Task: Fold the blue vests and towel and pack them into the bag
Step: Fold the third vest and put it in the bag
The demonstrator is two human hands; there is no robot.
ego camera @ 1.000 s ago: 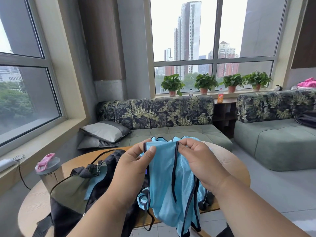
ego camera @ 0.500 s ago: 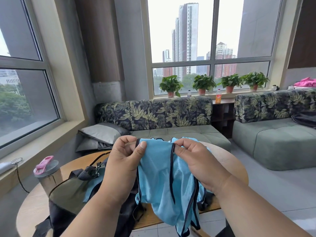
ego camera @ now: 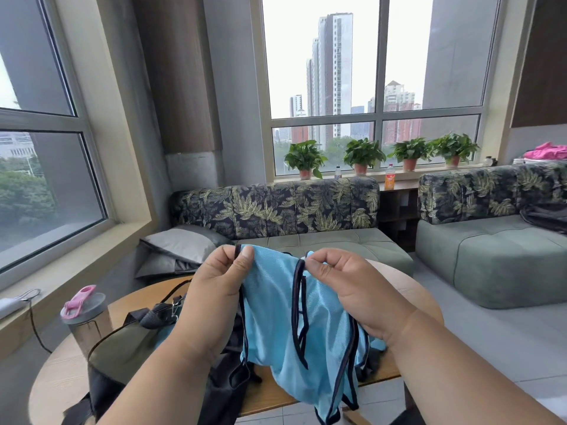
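A light blue vest (ego camera: 273,317) with dark trim hangs in the air over the round wooden table (ego camera: 55,378). My left hand (ego camera: 214,289) pinches its top left strap edge. My right hand (ego camera: 346,289) pinches the dark-trimmed strap at the top right. The vest's lower part drapes past the table's front edge. An olive and black bag (ego camera: 129,342) lies on the table to the left, partly behind my left arm, with a bit of blue cloth (ego camera: 164,332) showing at its opening. No towel is visible.
A steel bottle with a pink lid (ego camera: 82,317) stands on the table's left side. Behind the table is a leaf-patterned sofa (ego camera: 276,207) with grey cushions (ego camera: 181,243). A second sofa (ego camera: 491,240) stands at the right. Potted plants (ego camera: 363,154) line the window sill.
Both hands have lifted the vest's top edge a little higher and drawn it wider apart. The left hand has shifted left along the top edge.
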